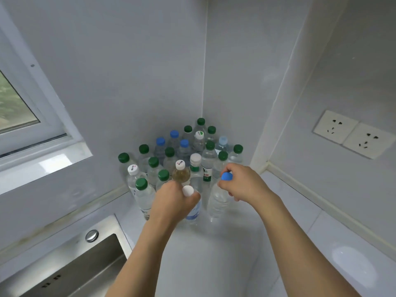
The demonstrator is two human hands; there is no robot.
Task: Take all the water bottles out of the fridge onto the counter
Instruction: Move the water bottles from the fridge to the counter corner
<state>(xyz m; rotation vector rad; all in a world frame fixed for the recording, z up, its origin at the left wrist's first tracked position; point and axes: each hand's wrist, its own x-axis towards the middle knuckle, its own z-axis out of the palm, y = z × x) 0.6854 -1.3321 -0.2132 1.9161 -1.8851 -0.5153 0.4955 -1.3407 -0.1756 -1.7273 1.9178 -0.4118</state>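
Several clear water bottles [184, 151] with green, blue and white caps stand packed in the corner of the white counter [214, 254]. My left hand [173, 200] grips the neck of a white-capped bottle [194, 213] at the front of the group. My right hand [242, 181] grips the neck of a blue-capped bottle [217, 202] just to its right. Both bottles stand upright on the counter. One bottle [181, 174] behind my left hand holds yellowish liquid. The fridge is out of view.
A steel sink [70, 264] with a round button sits at the lower left. A window [19, 108] and its sill are on the left wall. Two wall sockets [353, 133] are mounted on the right wall. A raised ledge runs along the counter's right side.
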